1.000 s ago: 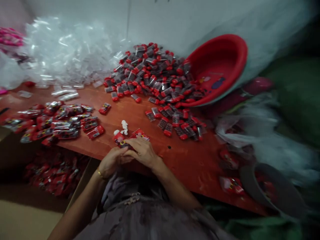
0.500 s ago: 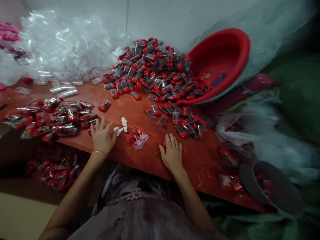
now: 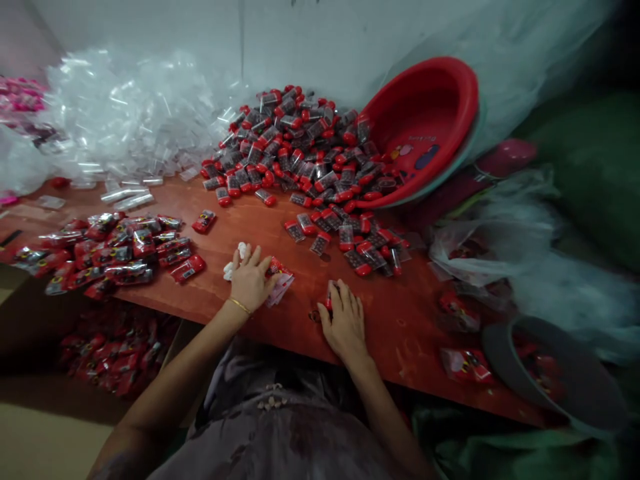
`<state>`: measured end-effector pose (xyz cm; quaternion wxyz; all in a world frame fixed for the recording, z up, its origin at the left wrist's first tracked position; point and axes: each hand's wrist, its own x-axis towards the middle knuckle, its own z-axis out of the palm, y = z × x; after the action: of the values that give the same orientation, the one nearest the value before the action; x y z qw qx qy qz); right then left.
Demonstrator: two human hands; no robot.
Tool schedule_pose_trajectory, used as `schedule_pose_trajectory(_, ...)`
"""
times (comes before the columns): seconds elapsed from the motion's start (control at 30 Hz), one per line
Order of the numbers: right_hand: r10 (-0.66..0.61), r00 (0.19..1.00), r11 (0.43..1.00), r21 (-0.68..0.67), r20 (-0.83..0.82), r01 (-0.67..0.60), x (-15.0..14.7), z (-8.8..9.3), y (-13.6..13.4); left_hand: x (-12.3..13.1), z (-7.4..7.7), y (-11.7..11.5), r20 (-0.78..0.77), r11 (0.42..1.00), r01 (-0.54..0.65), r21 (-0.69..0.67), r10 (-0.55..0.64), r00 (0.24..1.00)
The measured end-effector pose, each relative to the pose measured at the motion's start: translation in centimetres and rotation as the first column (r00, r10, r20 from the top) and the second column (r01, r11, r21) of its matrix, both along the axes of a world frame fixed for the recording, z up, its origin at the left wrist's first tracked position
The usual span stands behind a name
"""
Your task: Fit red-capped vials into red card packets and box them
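My left hand (image 3: 250,283) reaches over the orange-red table, its fingers spread. Its fingertips are at a small stack of red and pink printed wrappers (image 3: 281,280), partly covered by the hand. Small white pieces (image 3: 229,270) lie just beside those fingers. On the table to the right, my right hand (image 3: 345,320) curls over a small red-and-clear container (image 3: 331,291), mostly hidden under the fingers. A tiny dark ring-like thing (image 3: 314,315) lies next to the thumb. Left of my left hand, a red wrapped packet (image 3: 189,268) lies at the edge of a packet pile (image 3: 120,250).
A heap of red-capped clear containers (image 3: 300,147) spills from a tilted red basin (image 3: 425,113). Clear plastic cases (image 3: 130,107) are piled at back left. Below the table, a box holds red packets (image 3: 117,353). A grey basin (image 3: 505,347) and plastic bags stand right.
My left hand has moved right, from the packet pile to the printed wrappers. A red packet now shows where that hand was. My right hand has stayed on the container.
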<state>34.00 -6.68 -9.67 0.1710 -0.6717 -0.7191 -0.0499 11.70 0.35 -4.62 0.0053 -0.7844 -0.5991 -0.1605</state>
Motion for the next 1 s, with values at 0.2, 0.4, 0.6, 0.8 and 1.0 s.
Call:
schedule_pose_trajectory(0.2,0.032,0.999,0.998,0.048,-0.021,-0.031,0.4,-0.5,0.2,1.7,-1.7,0.5,0.034,0.995,0.035,-0.091,-0.032,0.999)
schedule_pose_trajectory(0.4,0.067,0.967,0.983,0.185,-0.247,-0.021,-0.5,2.1,-0.1,1.2,-0.6,-1.3,0.309,1.000,-0.021,-0.021,0.027,0.951)
schedule_pose_trajectory(0.6,0.135,0.542,0.976,0.017,-0.829,-0.218,-5.4,5.2,2.1,2.4,2.1,-3.2,0.413,0.999,-0.008,0.052,-0.014,0.911)
schedule_pose_trajectory(0.8,0.080,0.441,0.992,0.030,-0.894,-0.119,-6.7,5.1,3.3,3.2,2.3,-4.0,0.721,0.979,-0.011,-0.204,0.158,0.675)
schedule_pose_trajectory(1.0,0.075,0.579,0.997,0.050,-0.812,-0.059,-6.5,4.3,2.6,5.0,2.3,-4.4,0.853,0.833,0.253,-0.492,0.519,-0.050)
